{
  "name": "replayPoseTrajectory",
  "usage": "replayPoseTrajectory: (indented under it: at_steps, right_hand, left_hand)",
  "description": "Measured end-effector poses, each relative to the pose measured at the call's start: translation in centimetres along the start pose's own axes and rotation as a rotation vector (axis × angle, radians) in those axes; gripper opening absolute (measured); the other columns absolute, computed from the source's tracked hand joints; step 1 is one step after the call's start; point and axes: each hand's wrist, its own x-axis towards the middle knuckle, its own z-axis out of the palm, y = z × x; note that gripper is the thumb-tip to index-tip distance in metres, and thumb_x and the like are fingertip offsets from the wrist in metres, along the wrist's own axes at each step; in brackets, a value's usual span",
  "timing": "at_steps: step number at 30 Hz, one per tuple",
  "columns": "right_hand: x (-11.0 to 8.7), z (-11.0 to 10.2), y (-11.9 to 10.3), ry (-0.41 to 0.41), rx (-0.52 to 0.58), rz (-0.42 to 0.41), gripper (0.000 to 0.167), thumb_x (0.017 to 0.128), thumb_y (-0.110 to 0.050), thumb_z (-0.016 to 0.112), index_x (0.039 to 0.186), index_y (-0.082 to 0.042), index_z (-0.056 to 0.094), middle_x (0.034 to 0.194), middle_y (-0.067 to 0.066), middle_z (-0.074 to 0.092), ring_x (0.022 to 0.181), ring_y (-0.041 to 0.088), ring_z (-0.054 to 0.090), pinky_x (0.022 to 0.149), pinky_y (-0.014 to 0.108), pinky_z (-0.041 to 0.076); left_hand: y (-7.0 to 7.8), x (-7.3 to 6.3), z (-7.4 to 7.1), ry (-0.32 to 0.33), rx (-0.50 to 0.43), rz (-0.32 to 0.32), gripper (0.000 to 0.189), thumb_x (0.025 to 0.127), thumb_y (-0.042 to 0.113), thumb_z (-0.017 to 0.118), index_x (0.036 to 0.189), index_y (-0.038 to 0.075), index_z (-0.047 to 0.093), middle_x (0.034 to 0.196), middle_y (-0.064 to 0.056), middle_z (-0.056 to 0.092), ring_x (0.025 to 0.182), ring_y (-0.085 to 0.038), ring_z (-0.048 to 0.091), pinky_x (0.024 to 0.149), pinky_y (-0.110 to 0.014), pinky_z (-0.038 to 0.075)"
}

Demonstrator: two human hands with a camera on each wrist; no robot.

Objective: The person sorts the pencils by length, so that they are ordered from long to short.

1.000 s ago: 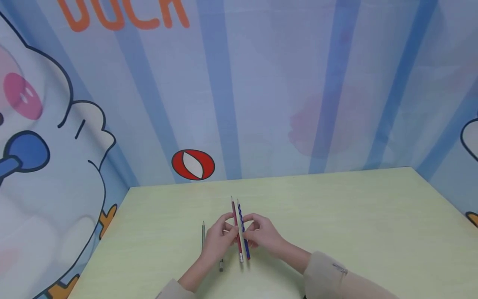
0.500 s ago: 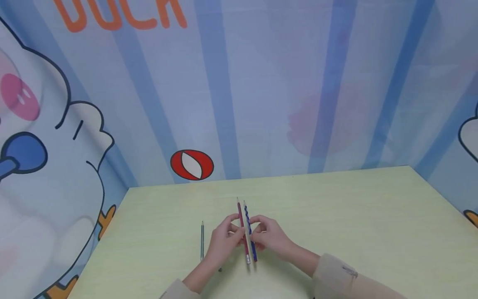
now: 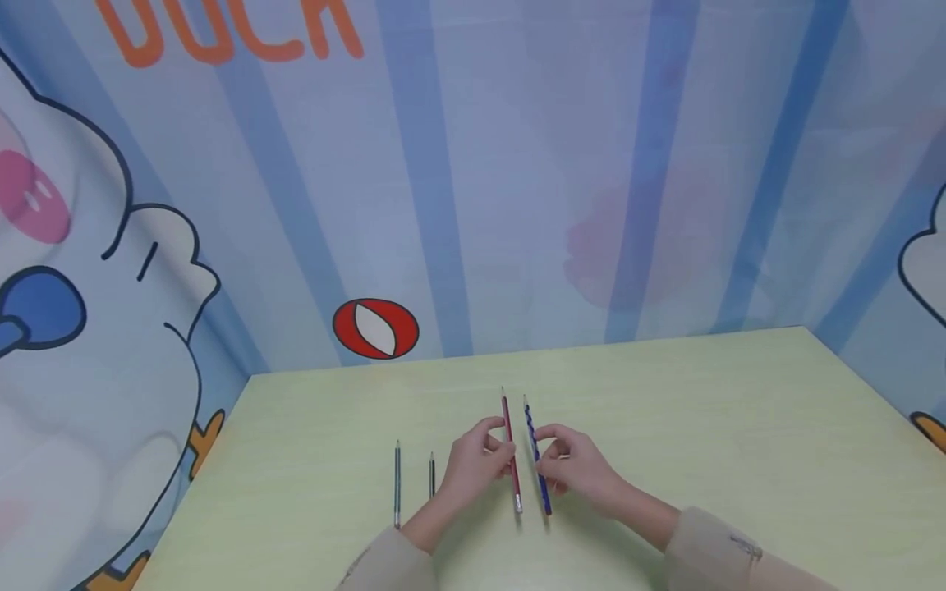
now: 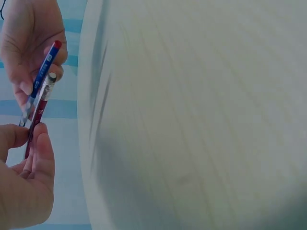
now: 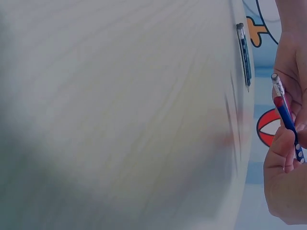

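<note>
My left hand [image 3: 473,466] pinches a dark red pencil [image 3: 515,480] between thumb and fingers; its metal-banded eraser end points toward me and its tip toward the back. Beside it, my right hand [image 3: 580,468] pinches a blue pencil [image 3: 544,492] with a red end and light spots along its shaft [image 5: 298,151]. The two pencils are held nearly parallel above the table, with a narrow gap between them in the head view. Left of my left hand, a teal pencil [image 3: 397,484] and a darker pencil [image 3: 432,474] lie on the table, the darker one partly hidden by my left wrist.
The pale yellow-green table [image 3: 739,427] extends out to both sides of my hands. Behind it hangs a blue striped backdrop [image 3: 517,205] with cartoon figures and a red and white ball [image 3: 375,328].
Both hands have moved to the right with their pencils. The space between the red and blue pencils has widened, and the darker pencil on the table has come into view from behind my left hand.
</note>
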Motion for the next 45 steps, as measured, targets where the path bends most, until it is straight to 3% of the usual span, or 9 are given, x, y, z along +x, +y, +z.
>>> replayPoseTrajectory:
  at_steps: [11, 21, 34, 45]
  right_hand:
    - [-0.6, -2.2, 1.2, 0.083, -0.042, 0.053, 0.039, 0.08, -0.003, 0.054, 0.118, 0.003, 0.045, 0.073, 0.005, 0.054, 0.058, 0.015, 0.052, 0.049, 0.026, 0.044]
    - [-0.9, -3.1, 2.2, 0.062, -0.036, 0.022, 0.041, 0.08, -0.003, 0.054, 0.12, 0.005, 0.043, 0.073, 0.004, 0.054, 0.058, 0.015, 0.051, 0.047, 0.028, 0.044]
    - [-1.2, -3.4, 2.1, 0.089, -0.011, 0.049, 0.039, 0.08, 0.0, 0.053, 0.118, 0.005, 0.044, 0.071, 0.004, 0.052, 0.058, 0.015, 0.05, 0.048, 0.026, 0.043]
    - [-0.9, -3.4, 2.5, 0.127, -0.033, 0.087, 0.04, 0.079, 0.0, 0.055, 0.118, 0.003, 0.047, 0.072, 0.005, 0.053, 0.057, 0.016, 0.05, 0.048, 0.027, 0.043]
  left_hand:
    - [-0.9, 2.5, 2.3, 0.005, 0.179, -0.081, 0.039, 0.08, 0.01, 0.057, 0.117, 0.0, 0.051, 0.063, -0.002, 0.062, 0.049, -0.009, 0.055, 0.048, -0.02, 0.043]
    - [-0.8, 3.2, 3.5, 0.026, 0.355, -0.143, 0.038, 0.076, 0.009, 0.058, 0.112, -0.001, 0.055, 0.052, 0.001, 0.059, 0.042, -0.008, 0.051, 0.044, -0.019, 0.037]
    - [-1.1, 3.5, 4.2, 0.059, 0.415, -0.174, 0.035, 0.076, 0.01, 0.06, 0.11, 0.001, 0.056, 0.056, 0.001, 0.059, 0.042, -0.006, 0.053, 0.046, -0.017, 0.04]
    - [-0.8, 3.4, 4.1, 0.027, 0.437, -0.118, 0.044, 0.079, 0.011, 0.058, 0.122, 0.005, 0.051, 0.049, 0.004, 0.056, 0.039, -0.005, 0.049, 0.044, -0.017, 0.038]
